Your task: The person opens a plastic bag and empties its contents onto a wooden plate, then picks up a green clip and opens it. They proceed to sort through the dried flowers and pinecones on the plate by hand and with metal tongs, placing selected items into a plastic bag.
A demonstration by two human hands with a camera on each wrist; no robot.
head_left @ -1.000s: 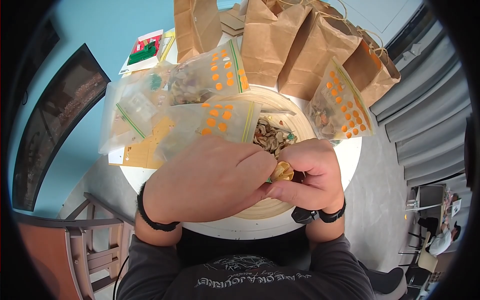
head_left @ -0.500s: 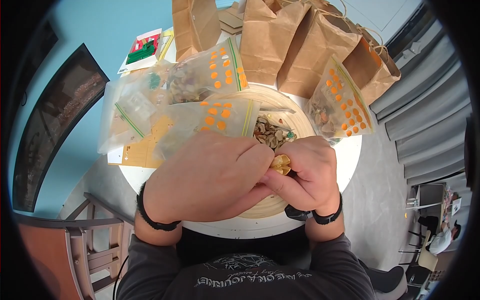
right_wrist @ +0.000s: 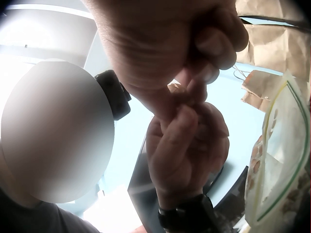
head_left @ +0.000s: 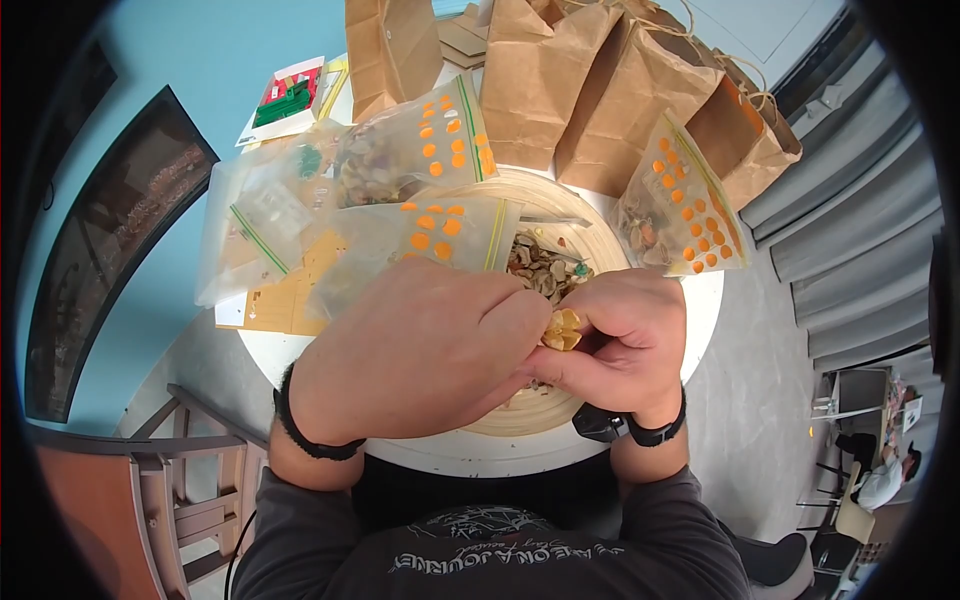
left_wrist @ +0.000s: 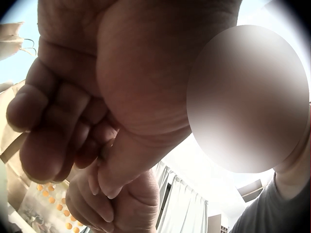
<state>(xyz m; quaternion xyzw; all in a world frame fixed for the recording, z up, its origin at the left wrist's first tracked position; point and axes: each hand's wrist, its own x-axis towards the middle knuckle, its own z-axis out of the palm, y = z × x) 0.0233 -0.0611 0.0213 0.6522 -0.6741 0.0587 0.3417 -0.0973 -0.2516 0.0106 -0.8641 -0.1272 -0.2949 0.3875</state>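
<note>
Between both hands sits a small yellow, ruffled dried piece [head_left: 563, 330], shaped like an open petal cup or curled peel. My right hand [head_left: 632, 340] pinches it between thumb and forefinger. My left hand [head_left: 430, 350] meets it from the other side, its thumb and finger pinching at the piece's edge. In the right wrist view a bit of the tan piece [right_wrist: 177, 88] shows among the fingertips. Both hands are over a round pale woven tray [head_left: 510, 420]. Just beyond the fingers, a heap of brown dried slices [head_left: 545, 272] lies on that tray, partly hidden by the hands.
Zip bags with orange dots, one at the left [head_left: 420, 235], one behind it [head_left: 385, 160] and one at the right [head_left: 680, 210], flank the tray. Brown paper bags [head_left: 640, 110] stand along the back. A small white box [head_left: 290, 100] with green and red contents sits far left.
The yellow piece has turned a little between the fingers, showing more of its folded opening. My right hand has shifted slightly; the left has barely moved.
</note>
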